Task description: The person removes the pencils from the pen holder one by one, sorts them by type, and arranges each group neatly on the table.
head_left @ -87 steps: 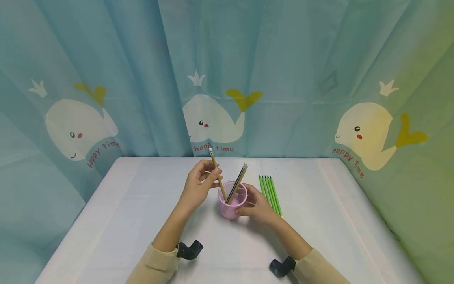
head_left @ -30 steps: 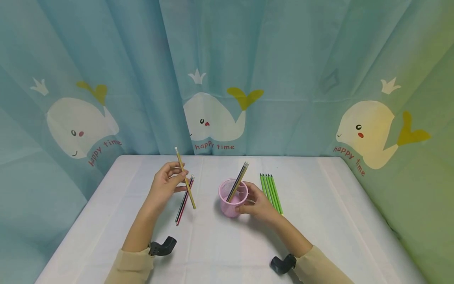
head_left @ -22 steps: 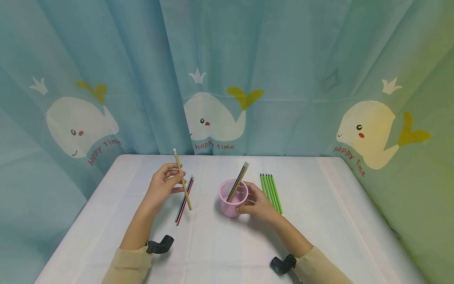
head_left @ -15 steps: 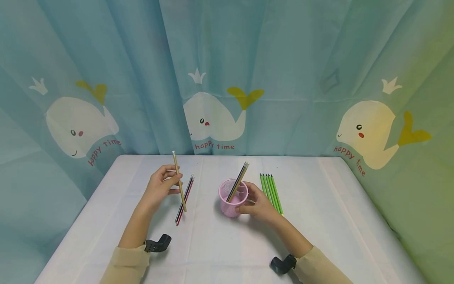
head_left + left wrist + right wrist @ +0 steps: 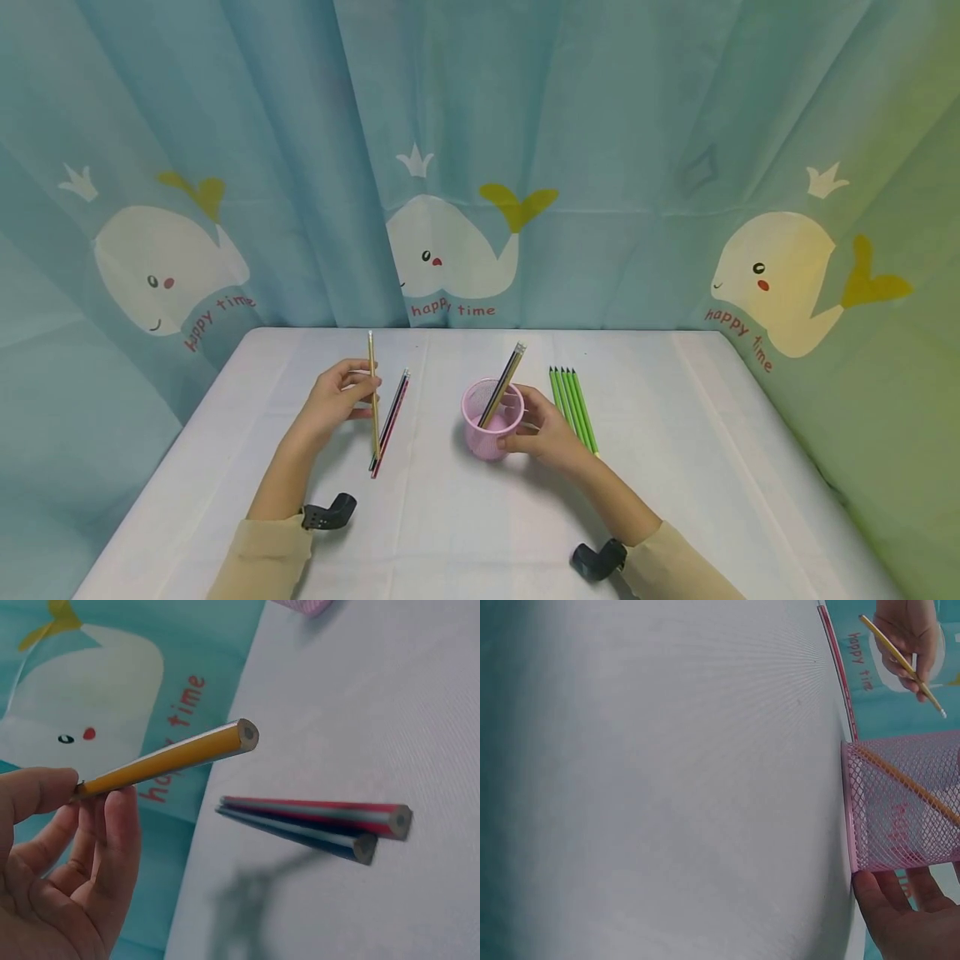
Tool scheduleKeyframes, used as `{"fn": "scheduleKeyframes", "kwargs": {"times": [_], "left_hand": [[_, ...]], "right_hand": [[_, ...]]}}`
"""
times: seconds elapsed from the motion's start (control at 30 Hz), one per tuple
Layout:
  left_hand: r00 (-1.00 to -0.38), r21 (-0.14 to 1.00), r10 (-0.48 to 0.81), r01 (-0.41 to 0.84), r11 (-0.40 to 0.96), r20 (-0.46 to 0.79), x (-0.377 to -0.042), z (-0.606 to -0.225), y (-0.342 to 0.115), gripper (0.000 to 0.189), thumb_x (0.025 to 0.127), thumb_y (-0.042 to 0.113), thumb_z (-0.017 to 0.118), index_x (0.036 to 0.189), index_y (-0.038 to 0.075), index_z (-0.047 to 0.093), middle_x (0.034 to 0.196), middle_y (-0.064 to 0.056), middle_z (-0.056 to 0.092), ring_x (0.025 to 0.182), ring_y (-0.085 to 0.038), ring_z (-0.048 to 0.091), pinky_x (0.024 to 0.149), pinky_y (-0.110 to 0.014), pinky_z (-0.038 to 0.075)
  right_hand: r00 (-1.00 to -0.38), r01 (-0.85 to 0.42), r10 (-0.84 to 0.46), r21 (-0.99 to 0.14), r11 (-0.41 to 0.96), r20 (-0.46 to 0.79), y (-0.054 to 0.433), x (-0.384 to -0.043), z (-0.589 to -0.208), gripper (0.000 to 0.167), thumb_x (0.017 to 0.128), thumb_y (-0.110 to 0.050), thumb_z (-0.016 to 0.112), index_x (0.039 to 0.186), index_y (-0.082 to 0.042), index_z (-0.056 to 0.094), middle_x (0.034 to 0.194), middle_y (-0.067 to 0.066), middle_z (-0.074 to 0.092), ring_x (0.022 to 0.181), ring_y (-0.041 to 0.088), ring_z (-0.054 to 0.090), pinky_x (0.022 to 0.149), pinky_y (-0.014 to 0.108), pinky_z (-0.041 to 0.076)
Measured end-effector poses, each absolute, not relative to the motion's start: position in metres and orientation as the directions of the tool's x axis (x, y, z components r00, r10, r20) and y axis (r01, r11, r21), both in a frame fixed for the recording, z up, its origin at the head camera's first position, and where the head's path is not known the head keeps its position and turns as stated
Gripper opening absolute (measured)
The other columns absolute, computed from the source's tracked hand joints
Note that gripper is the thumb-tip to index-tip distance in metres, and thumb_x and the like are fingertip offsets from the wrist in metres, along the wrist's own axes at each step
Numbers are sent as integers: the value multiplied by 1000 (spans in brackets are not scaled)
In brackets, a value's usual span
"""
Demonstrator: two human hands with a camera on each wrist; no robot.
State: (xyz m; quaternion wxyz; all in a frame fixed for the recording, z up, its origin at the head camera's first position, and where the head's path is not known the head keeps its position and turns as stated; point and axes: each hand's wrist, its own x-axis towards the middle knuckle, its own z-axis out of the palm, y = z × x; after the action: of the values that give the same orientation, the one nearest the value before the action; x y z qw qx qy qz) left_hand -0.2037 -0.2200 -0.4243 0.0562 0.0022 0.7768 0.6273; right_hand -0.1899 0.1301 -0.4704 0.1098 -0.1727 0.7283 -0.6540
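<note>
My left hand [image 5: 333, 402] pinches a yellow pencil [image 5: 176, 752] between thumb and fingers, its eraser end up. The pencil's unsharpened lower end hangs just left of a red pencil [image 5: 322, 814] and a dark blue pencil [image 5: 300, 834], which lie side by side on the table. With curved fingers and thumb, my right hand [image 5: 553, 435] grips the right side of a pink mesh pencil cup [image 5: 480, 443] standing on the table. A black and a gold pencil [image 5: 503, 387] lean to the right inside the cup, eraser ends up.
Several green pencils [image 5: 570, 400] lie in a row behind and right of my right hand, dark tips pointing away. A white cloth covers the table [image 5: 675, 467]. Past its far edge hangs a blue-green curtain [image 5: 622, 167] printed with whales.
My left hand has carried the yellow pencil out of the cup to the left, then lowered it beside the red and dark pencils, turning it more upright. The right hand stays on the cup.
</note>
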Motion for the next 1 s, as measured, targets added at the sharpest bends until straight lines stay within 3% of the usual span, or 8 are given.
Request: {"fn": "scheduleKeyframes", "kwargs": {"times": [0.17, 0.7, 1.0], "left_hand": [[-990, 964, 81, -95, 247, -118, -206, -431, -224, 45, 101, 16, 60, 137, -5, 45, 122, -28, 58, 85, -12, 63, 73, -29, 62], [-980, 937, 89, -144, 319, -181, -213, -444, -228, 46, 100, 14, 60, 139, -5, 45, 117, -23, 61, 84, -17, 63, 67, -26, 60], [-974, 905, 75, -169, 391, -214, -221, -454, -226, 41, 98, 11, 60, 134, -5, 49, 106, -19, 65, 79, -16, 62, 62, -27, 58]], "right_hand": [[-915, -106, -399, -990, 90, 62, 130, -190, -470, 78, 75, 0, 83, 143, -7, 46, 145, 19, 51, 131, 43, 50, 109, 50, 45], [-921, -96, -386, -990, 102, 50, 130, -190, -471, 78, 74, 0, 83, 143, -8, 46, 145, 18, 52, 131, 41, 51, 109, 49, 46], [-920, -99, -388, -991, 94, 55, 129, -189, -469, 78, 74, 1, 83, 143, -8, 46, 145, 18, 52, 131, 42, 50, 110, 51, 45]]}}
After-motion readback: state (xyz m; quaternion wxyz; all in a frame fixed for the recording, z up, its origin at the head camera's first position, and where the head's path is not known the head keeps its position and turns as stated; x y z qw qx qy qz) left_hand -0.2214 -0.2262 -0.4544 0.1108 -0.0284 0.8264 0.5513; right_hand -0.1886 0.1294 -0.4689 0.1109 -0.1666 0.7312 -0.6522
